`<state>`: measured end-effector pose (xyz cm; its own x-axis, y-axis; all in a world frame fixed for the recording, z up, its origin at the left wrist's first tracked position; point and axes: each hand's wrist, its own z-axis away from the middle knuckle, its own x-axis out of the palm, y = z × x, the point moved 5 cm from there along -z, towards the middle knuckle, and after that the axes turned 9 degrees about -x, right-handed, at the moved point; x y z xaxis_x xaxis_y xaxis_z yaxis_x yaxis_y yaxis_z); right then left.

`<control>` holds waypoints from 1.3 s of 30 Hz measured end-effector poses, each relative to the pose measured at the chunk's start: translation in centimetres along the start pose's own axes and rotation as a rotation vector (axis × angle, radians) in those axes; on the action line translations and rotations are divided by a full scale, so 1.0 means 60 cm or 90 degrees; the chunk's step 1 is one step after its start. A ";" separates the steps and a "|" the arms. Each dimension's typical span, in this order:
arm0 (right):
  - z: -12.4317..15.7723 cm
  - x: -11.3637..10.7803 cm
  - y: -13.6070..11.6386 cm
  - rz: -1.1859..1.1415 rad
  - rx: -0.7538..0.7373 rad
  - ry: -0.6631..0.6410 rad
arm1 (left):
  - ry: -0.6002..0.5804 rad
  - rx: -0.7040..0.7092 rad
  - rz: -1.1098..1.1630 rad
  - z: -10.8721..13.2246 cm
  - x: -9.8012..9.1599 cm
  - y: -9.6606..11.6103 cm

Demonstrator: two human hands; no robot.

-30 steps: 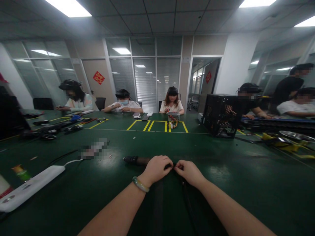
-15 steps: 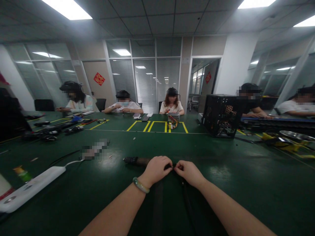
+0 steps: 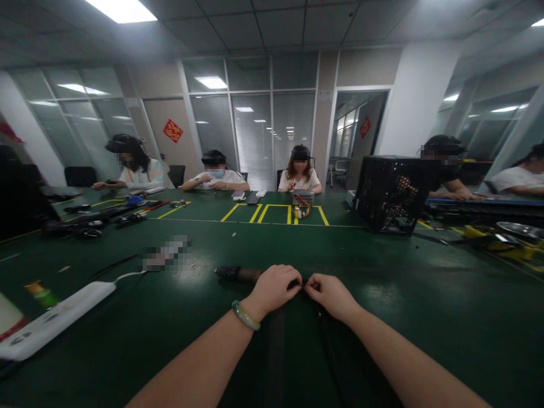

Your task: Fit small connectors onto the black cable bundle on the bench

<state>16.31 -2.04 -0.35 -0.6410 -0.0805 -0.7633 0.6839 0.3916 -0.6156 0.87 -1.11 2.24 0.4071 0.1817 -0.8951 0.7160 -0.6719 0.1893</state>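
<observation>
My left hand point(image 3: 274, 289), with a green bangle on its wrist, is closed on the end of a dark rod-like tool point(image 3: 238, 274) that lies on the green table point(image 3: 178, 317). My right hand point(image 3: 329, 294) is closed in a pinch right next to it, fingertips touching the left hand's. What the pinch holds is too small to make out. A dark strap or cable point(image 3: 327, 345) runs from the hands back toward me, between my forearms.
A white power strip point(image 3: 55, 320) lies at the left with its cord. A black mesh computer case point(image 3: 391, 195) stands at the right rear. Several people sit along the far and right sides, with tools and cables near them. Yellow tape lines point(image 3: 276, 212) mark the far table.
Both hands stay together on the tool with hardly any movement. The camera has tipped slightly, so the scene sits a little differently in the picture.
</observation>
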 end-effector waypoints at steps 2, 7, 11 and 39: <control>-0.004 -0.001 0.002 0.002 0.005 0.000 | -0.003 0.003 -0.003 -0.005 0.003 -0.003; -0.016 -0.003 0.012 0.007 0.020 0.005 | -0.008 0.000 -0.013 -0.015 0.006 -0.008; -0.017 -0.001 0.017 -0.007 0.021 -0.002 | -0.012 -0.002 -0.017 -0.015 0.004 -0.007; -0.003 0.005 0.015 -0.033 0.001 -0.008 | -0.012 -0.003 0.005 -0.002 -0.005 0.002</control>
<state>16.66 -1.54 -1.11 -0.6716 -0.1116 -0.7324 0.6505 0.3845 -0.6550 0.92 -1.18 2.59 0.4021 0.1621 -0.9011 0.7150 -0.6703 0.1984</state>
